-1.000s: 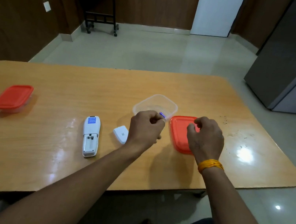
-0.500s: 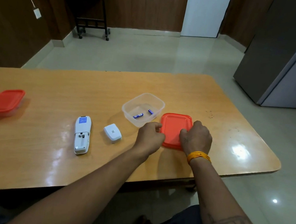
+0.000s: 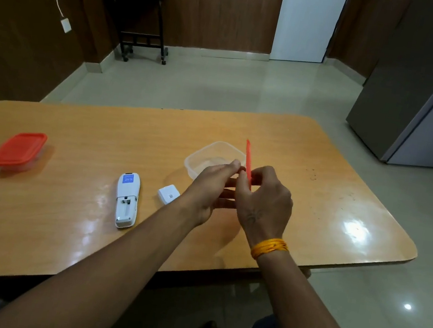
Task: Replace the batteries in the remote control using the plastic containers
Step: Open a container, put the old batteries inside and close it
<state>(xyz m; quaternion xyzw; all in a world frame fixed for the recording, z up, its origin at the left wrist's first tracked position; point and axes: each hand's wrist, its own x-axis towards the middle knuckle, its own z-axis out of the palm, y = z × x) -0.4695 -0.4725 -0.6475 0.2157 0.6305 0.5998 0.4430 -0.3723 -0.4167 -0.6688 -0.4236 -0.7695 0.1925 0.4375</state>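
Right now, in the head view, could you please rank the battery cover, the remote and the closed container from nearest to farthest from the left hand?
From the left hand:
1. Battery cover, just left.
2. Remote, further left.
3. Closed container, far left of the table.

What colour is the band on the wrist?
Yellow-orange, seen in the head view: the wristband sits on the right wrist.

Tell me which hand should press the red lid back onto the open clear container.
Probably the right hand. It already pinches the red lid, held on edge just beside the clear container. The left hand only touches the lid with open fingers and could steady the container instead.
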